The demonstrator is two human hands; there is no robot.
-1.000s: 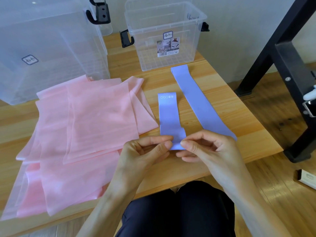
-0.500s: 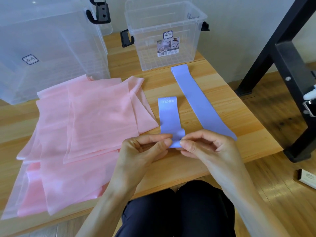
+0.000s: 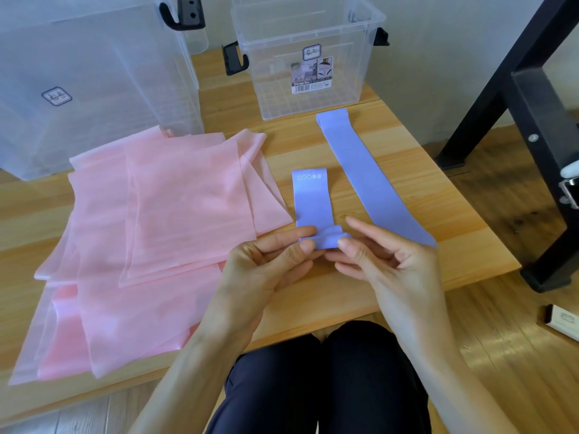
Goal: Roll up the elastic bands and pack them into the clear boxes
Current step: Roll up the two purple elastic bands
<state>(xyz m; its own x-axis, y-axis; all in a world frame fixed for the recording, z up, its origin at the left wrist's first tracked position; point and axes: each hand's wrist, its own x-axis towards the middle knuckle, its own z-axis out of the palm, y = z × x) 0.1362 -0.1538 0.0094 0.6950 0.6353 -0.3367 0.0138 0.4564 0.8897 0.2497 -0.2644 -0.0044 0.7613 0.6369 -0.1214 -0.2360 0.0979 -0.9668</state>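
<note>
Now both hands [image 3: 326,261] roll the short band [image 3: 311,202] near the table edge [image 3: 407,296].

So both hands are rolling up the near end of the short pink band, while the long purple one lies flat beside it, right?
Not quite: the short band being rolled is purple, not pink. The head view shows the left hand and right hand pinching its near end, with the long purple band flat beside it. The pink bands lie untouched to the left.
</note>
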